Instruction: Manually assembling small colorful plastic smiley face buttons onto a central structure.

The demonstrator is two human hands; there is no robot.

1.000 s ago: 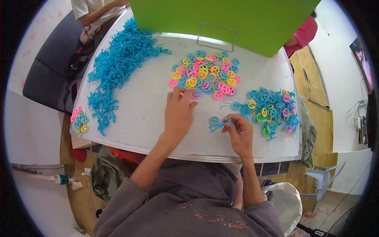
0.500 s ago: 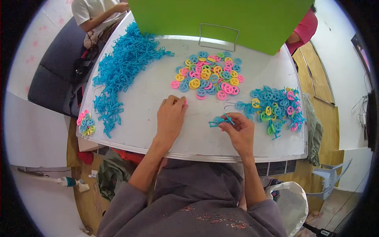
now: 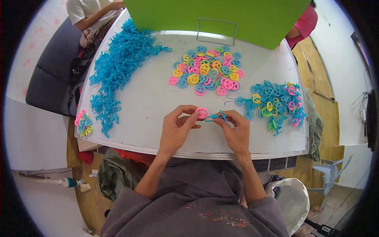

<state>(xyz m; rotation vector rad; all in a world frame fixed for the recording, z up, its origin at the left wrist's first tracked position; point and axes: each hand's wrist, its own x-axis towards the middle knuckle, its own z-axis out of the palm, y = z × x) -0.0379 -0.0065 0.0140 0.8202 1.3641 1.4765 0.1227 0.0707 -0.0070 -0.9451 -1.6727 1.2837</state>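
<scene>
My left hand pinches a pink plastic ring between thumb and fingers just above the white table. Right beside it, my right hand holds a small blue plastic clip piece, whose tip almost meets the ring. Beyond my hands lies a loose heap of pink, yellow, blue and green rings. To the right sits a cluster of blue pieces with rings attached.
A large heap of blue plastic pieces covers the table's left side. A few rings lie at the left corner. A green board with a wire stand rises at the back. Other people sit at far left and far right.
My left hand drew back from the ring heap with a pink ring and came next to my right hand, which still holds the blue piece.
</scene>
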